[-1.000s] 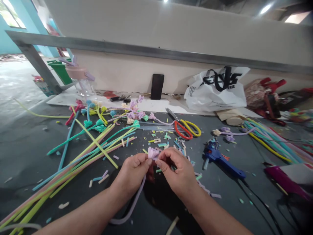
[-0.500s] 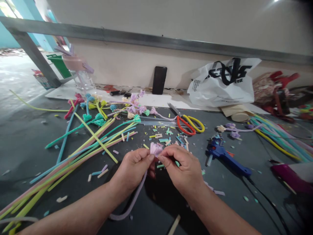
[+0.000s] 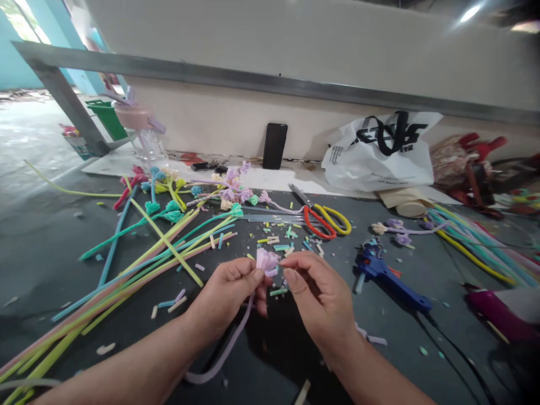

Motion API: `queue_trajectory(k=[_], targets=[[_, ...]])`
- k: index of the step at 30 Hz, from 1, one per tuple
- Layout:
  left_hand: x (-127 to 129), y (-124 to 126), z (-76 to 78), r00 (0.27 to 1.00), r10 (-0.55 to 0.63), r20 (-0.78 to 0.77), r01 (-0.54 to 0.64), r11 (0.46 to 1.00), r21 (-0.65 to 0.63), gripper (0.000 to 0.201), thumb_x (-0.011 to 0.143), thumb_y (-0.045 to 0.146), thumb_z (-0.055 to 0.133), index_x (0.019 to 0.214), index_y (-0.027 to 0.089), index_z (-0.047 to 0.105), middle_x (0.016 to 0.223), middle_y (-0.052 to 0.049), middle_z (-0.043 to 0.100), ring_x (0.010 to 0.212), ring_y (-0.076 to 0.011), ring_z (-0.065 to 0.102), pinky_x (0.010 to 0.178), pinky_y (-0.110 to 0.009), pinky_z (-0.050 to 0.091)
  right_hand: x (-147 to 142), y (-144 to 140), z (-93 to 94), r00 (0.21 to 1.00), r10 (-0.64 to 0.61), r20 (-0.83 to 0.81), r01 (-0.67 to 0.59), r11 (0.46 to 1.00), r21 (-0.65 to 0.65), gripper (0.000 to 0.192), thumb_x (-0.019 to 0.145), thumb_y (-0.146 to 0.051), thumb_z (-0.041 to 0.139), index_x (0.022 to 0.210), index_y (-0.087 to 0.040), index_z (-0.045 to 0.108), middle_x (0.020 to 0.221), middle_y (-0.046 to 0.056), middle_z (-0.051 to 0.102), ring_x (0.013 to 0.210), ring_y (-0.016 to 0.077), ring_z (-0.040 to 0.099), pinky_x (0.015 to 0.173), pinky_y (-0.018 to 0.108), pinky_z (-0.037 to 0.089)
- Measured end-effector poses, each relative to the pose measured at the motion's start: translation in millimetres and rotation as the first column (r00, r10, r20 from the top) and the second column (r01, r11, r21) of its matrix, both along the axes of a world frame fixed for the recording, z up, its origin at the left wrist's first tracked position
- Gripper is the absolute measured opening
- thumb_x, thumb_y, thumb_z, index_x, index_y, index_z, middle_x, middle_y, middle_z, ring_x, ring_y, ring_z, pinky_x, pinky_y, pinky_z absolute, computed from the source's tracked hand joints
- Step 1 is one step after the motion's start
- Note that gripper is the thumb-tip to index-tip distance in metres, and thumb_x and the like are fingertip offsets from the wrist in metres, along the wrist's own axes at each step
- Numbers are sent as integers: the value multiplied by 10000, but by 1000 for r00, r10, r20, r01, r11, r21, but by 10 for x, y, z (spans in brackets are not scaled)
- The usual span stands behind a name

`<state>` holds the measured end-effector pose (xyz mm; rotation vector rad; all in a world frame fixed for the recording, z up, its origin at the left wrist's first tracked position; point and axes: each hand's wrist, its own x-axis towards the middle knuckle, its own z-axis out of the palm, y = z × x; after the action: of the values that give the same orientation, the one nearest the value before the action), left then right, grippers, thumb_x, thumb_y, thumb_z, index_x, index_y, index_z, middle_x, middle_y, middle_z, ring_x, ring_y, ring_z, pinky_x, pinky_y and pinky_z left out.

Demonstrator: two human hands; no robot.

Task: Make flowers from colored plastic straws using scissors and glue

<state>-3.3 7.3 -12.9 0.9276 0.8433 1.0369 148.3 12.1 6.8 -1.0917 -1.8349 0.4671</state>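
Observation:
My left hand [image 3: 234, 287] pinches a lilac chenille-stem flower [image 3: 267, 261] just below its fluffy, fanned-out head. From under that hand the flower's long stem [image 3: 231, 350] curves down toward me. Close to the right side of the head is my right hand [image 3: 323, 292], thumb and forefinger slightly apart with nothing seen between them. Short cut bits of coloured chenille [image 3: 278, 247] lie scattered just beyond both hands. Scissors [image 3: 324, 219] with red and yellow handles rest behind them, blades partly apart.
Long pastel chenille stems [image 3: 147, 270] spread across the left, with finished flowers [image 3: 230, 191] behind. A blue glue gun [image 3: 392, 281] lies at right, its cord trailing forward. Farther back are a phone [image 3: 275, 146], a white bag [image 3: 379, 157] and a bottle [image 3: 143, 135].
My right fingers have come off the lilac flower head and moved slightly right. The left hand keeps its hold. The view has tilted up a little.

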Motion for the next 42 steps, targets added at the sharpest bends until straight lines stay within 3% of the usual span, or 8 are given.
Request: queue_trajectory(k=[7,16,22,28,35,42], targets=[[-10,7,1,991,-28,131,39,996,-78,170,769,253,554,678,115,593,493,12,561,410,-92,529,457,-206,410,13,21,-4,998,-24,50,17,992,124,123,795,-137,513,845,-207,600,822,32,633,786,157,597,717,273,476],[-6,17,-17,992,-51,117,58,997,-57,197,766,274,568,643,120,578,494,16,554,407,-91,524,445,-200,398,-4,-5,27,999,12,31,-15,995,95,115,772,-119,527,813,-206,590,783,37,618,755,164,583,693,293,478],[-2,-12,-19,982,-108,152,121,990,-75,222,761,273,581,605,115,568,467,14,542,388,-87,513,425,-195,407,-21,4,54,998,60,-22,-61,998,-25,79,756,-133,544,696,-182,532,656,-5,538,563,105,499,503,212,417],[-28,-32,-11,937,-166,307,215,967,-134,194,800,228,516,672,101,586,462,6,538,355,-96,511,394,-215,439,9,-23,59,992,119,37,-122,990,75,77,775,-124,527,775,-195,557,710,11,571,665,131,539,615,252,450],[-28,-18,20,929,-169,328,228,961,-153,204,809,231,498,663,109,573,432,16,502,337,-94,486,374,-204,414,3,-17,-18,994,106,24,-108,990,91,85,786,-135,528,787,-205,576,726,16,602,695,139,564,646,265,465],[-30,-16,0,926,-169,337,233,959,-160,185,787,238,529,666,105,574,441,18,504,337,-96,483,368,-217,427,-8,-24,27,996,85,19,-86,994,70,90,768,-123,546,722,-189,588,677,12,605,658,131,568,606,244,459]])
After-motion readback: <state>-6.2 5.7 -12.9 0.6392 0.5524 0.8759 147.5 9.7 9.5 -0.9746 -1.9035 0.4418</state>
